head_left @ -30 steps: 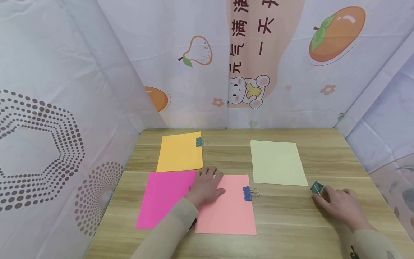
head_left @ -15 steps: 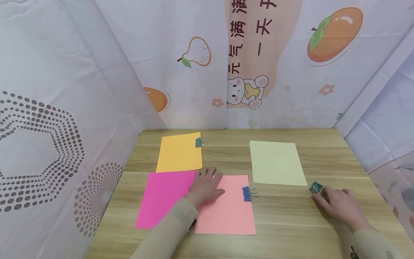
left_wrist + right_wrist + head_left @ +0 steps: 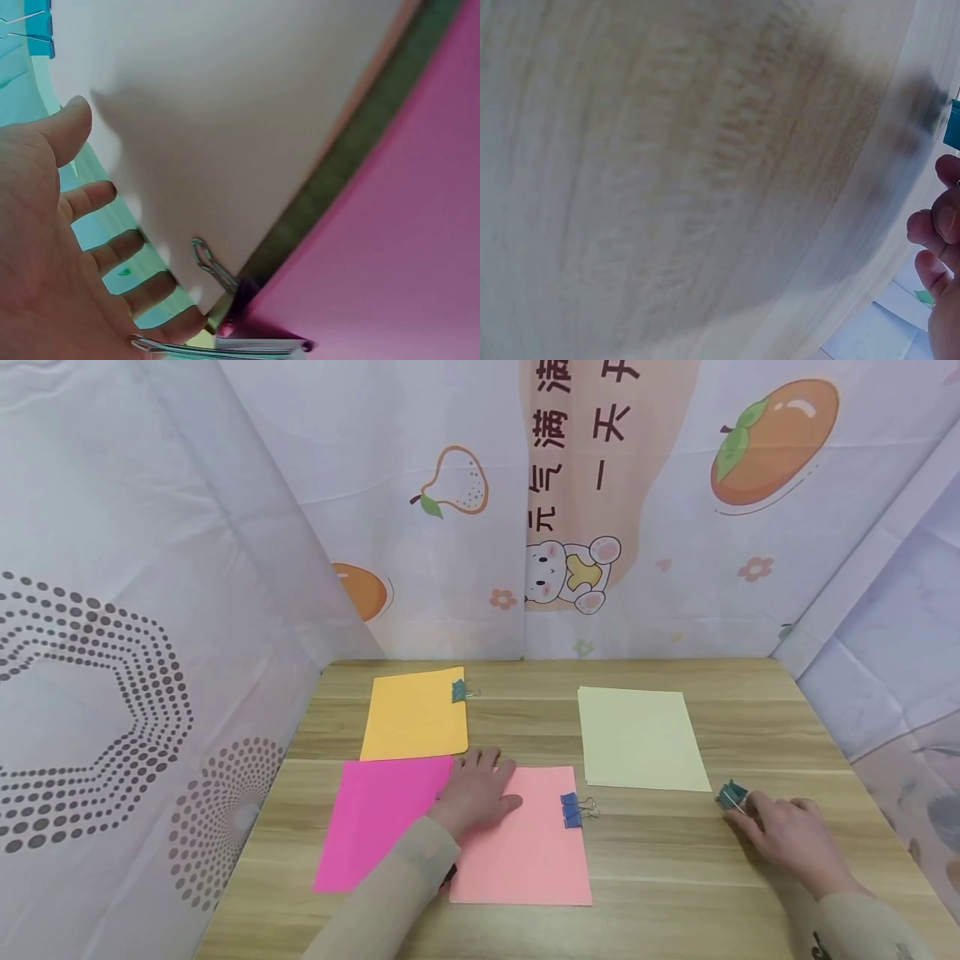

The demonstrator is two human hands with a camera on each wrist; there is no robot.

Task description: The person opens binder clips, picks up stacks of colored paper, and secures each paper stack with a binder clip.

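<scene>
My left hand rests with spread fingers over the left edge of a salmon-pink paper stack, next to a magenta paper stack. In the left wrist view, a dark magenta binder clip grips the magenta stack's corner beside my fingertips; in the head view my hand mostly hides it. A blue binder clip sits on the salmon stack's right edge. At the right, my right hand pinches the wire handle of a teal binder clip, just off the lower right corner of the pale green papers.
Yellow-orange paper with another teal binder clip on its right edge lies at the back left. Everything rests on a wood-grain table, with printed curtains rising behind and at both sides.
Both hands keep their places and hold. The head view has shifted very slightly; papers and clips stay where they were.
</scene>
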